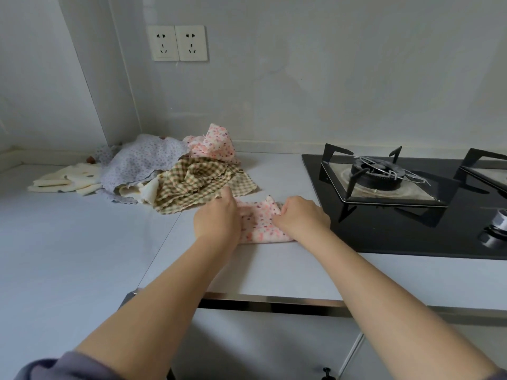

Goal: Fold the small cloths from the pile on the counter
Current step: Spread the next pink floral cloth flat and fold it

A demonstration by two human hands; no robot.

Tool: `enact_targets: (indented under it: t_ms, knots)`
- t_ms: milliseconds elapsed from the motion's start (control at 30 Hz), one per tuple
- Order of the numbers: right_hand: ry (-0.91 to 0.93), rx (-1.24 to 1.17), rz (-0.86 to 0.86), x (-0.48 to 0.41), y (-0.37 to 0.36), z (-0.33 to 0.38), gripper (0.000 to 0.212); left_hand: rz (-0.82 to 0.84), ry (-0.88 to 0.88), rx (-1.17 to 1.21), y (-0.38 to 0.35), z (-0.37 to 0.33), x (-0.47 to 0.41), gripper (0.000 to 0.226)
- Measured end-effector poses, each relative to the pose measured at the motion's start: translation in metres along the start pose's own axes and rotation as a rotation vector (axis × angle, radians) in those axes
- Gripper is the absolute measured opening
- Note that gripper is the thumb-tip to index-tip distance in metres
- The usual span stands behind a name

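A small pink flowered cloth point(262, 224) lies partly folded on the white counter point(82, 242), just left of the stove. My left hand point(218, 218) grips its left side and my right hand point(301, 216) grips its right side, fingers curled into the fabric. Behind them sits the pile of cloths: a green-and-cream checked one point(197, 185) in front, a lilac flowered one point(140, 163) to its left and another pink flowered one point(214, 144) at the back. A cream cloth point(68, 179) lies flat at the pile's far left.
A black gas stove point(411, 215) with raised pan supports point(378, 174) fills the counter to the right, close to my right hand. Two wall sockets point(177, 43) are on the back wall. The counter's front edge point(274, 300) runs below my forearms.
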State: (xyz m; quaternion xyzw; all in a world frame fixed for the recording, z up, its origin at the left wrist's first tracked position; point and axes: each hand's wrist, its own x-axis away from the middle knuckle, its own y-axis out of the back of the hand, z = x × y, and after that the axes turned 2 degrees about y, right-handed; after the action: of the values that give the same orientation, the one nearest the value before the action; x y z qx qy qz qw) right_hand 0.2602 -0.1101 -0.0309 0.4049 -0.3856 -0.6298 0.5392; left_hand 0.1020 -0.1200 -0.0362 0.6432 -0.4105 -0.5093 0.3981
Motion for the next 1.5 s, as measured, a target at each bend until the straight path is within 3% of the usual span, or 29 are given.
enact_targets:
  t_ms: [100, 133, 200, 267, 367, 467, 600, 767, 900, 1067, 1167, 1300, 1500]
  knots:
    - [0.066, 0.011, 0.017, -0.005, 0.012, -0.006, 0.023, -0.238, -0.362, 0.012, -0.001, 0.007, 0.000, 0.014]
    - [0.103, -0.009, -0.018, -0.008, 0.017, -0.009, 0.022, -0.218, -0.494, 0.077, -0.001, 0.010, 0.000, 0.011]
    - [0.235, -0.053, -0.089, -0.018, 0.024, -0.019, 0.026, -0.053, -0.675, 0.120, -0.003, 0.013, -0.001, 0.029]
    - [0.405, -0.054, -0.042, -0.026, 0.026, -0.027, 0.041, 0.047, -0.742, 0.096, -0.006, 0.016, -0.010, 0.033]
    - [0.575, 0.021, 0.047, -0.034, 0.013, -0.038, 0.060, -0.034, -0.709, 0.158, -0.009, 0.023, -0.026, 0.039]
    - [0.658, -0.027, 0.083, -0.039, 0.001, -0.045, 0.059, -0.132, -0.625, 0.314, -0.008, 0.020, -0.020, 0.026]
    - [0.602, -0.103, 0.130, -0.039, 0.006, -0.048, 0.061, -0.009, -0.717, 0.218, -0.017, 0.014, -0.007, 0.045]
    - [0.660, -0.191, 0.186, -0.031, 0.011, -0.050, 0.048, -0.046, -0.660, 0.291, -0.018, 0.019, -0.006, 0.023]
    - [0.745, -0.237, 0.082, -0.031, 0.002, -0.044, 0.041, 0.003, -0.605, 0.481, -0.013, 0.023, -0.011, 0.025]
    - [0.713, -0.337, -0.009, -0.027, -0.001, -0.038, 0.009, 0.047, -0.607, 0.616, -0.007, 0.032, -0.014, 0.031]
    - [0.666, -0.428, -0.057, -0.026, 0.004, -0.040, 0.014, -0.011, -0.776, 0.497, 0.004, 0.036, -0.013, 0.042]
    - [0.648, -0.539, -0.109, -0.023, 0.009, -0.039, 0.014, -0.142, -0.923, 0.269, 0.016, 0.031, -0.015, 0.034]
    - [0.689, -0.624, -0.183, -0.019, 0.015, -0.037, 0.013, -0.315, -0.795, 0.273, 0.017, 0.033, -0.019, 0.015]
